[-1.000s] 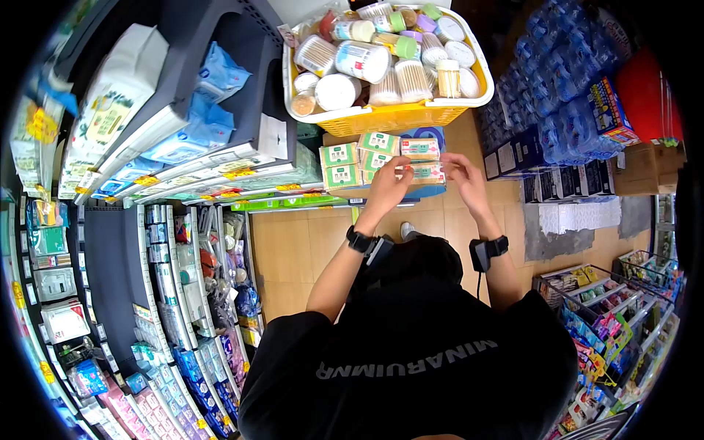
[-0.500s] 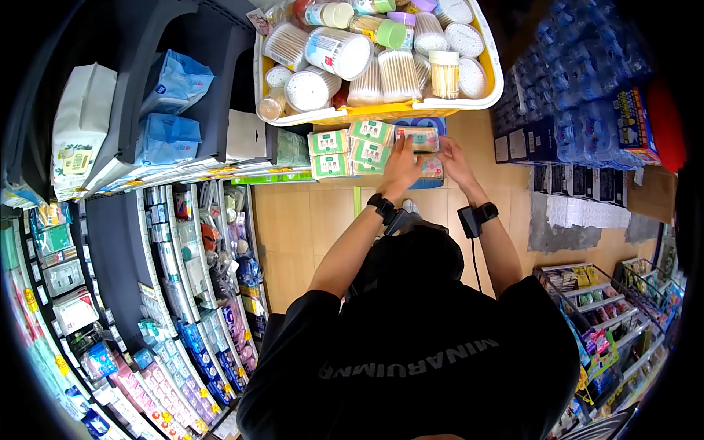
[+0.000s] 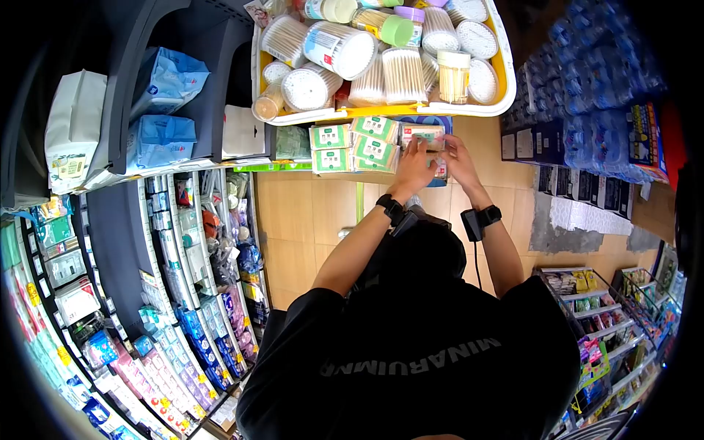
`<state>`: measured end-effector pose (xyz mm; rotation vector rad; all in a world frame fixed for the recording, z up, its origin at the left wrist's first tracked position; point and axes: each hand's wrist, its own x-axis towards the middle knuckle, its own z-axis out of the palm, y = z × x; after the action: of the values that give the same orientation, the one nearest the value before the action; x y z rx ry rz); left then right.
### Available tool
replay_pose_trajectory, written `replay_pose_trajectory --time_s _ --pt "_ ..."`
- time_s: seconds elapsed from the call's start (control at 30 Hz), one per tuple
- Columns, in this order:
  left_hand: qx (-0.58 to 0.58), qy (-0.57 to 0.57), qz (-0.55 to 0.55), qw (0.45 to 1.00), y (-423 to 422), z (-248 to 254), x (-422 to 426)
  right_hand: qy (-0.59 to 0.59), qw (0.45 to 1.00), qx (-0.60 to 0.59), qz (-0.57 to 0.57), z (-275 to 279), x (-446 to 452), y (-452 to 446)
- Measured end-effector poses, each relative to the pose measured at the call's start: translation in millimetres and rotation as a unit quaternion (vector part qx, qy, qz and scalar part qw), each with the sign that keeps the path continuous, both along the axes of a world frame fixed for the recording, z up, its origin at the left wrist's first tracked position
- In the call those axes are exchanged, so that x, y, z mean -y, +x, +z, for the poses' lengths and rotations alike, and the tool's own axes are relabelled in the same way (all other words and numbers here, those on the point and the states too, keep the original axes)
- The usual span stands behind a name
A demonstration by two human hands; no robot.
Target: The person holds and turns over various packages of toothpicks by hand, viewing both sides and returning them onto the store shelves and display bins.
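My left hand has its fingers bent over the near edge of a flat packet with a pale green label. At the packet's right end are the curled fingers of my right hand; the exact contact there is small and partly hidden. Similar green-and-white packets lie in rows just left of my hands, some overlapping. More packets show partly under my hands, on a blue surface. Behind them stands a white and yellow basket heaped with round tubs of cotton swabs and toothpicks.
Dark shelving with blue bags and a white bag rises at the left. Wrapped bottles are stacked at the right. Wire racks of small goods stand at lower right. Wooden floor shows between.
My left hand has shifted right along the packet, closer to my right hand. The view has moved slightly; the basket and the rows of packets look unchanged.
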<state>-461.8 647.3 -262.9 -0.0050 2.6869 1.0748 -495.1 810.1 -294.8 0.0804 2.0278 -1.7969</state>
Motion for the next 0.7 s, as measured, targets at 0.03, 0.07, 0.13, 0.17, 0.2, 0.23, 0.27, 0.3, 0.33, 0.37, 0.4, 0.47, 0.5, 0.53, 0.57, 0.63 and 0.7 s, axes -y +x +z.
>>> replay_pose_trajectory --time_s 0.03,0.07,0.13,0.17,0.2,0.23,0.27,0.3,0.33,0.37,0.4,0.47,0.5,0.53,0.57,0.63,0.7 --pt "0.0 -0.001 0.002 1.0 0 1 0 -0.001 1.0 0.0 0.002 4 0 0" --pt "0.003 0.015 0.015 1.0 -1 2 0 0.007 1.0 0.009 -0.002 9 -1 -1" --pt "0.005 0.031 0.03 0.999 -1 0 0 0.013 1.0 0.016 -0.004 10 0 -2" --pt "-0.018 0.034 0.054 0.998 -2 0 0 0.017 1.0 0.015 -0.009 10 1 -3" --pt "-0.04 0.038 0.078 0.995 -2 -2 -1 0.02 1.0 0.015 -0.014 5 0 -4" --pt "-0.04 0.038 0.079 0.995 -1 -4 -2 0.02 1.0 0.015 -0.012 0 -1 -4" --pt "-0.041 0.042 0.093 0.994 -1 -6 -3 0.024 1.0 0.003 -0.016 -6 0 -5" --pt "-0.043 0.046 0.108 0.992 -1 -7 -3 0.027 0.999 -0.01 -0.019 -11 0 -5" --pt "-0.043 0.045 0.11 0.992 -1 -8 -4 0.027 0.999 -0.011 -0.017 -15 1 -4" --pt "-0.044 0.042 0.108 0.992 -1 -9 -5 0.028 0.999 -0.019 -0.028 -19 1 -4" --pt "-0.045 0.04 0.107 0.993 -2 -9 -5 0.029 0.998 -0.027 -0.039 -22 0 -5" --pt "-0.027 0.056 0.113 0.992 -5 -12 -6 0.03 0.998 -0.028 -0.038 -28 0 -5" --pt "-0.007 0.073 0.118 0.99 -7 -12 -6 0.032 0.998 -0.028 -0.037 -29 0 -5" --pt "-0.007 0.073 0.118 0.99 -8 -13 -6 0.032 0.998 -0.028 -0.037 -30 0 -6" --pt "-0.008 0.086 0.117 0.989 -8 -13 -6 0.036 0.998 -0.027 -0.035 -30 0 -6" --pt "-0.008 0.098 0.116 0.988 -10 -17 -7 0.039 0.998 -0.025 -0.033 -26 0 -4" --pt "-0.056 -0.004 0.118 0.991 -12 -16 -12 0.04 0.999 -0.018 -0.029 -19 0 -3"
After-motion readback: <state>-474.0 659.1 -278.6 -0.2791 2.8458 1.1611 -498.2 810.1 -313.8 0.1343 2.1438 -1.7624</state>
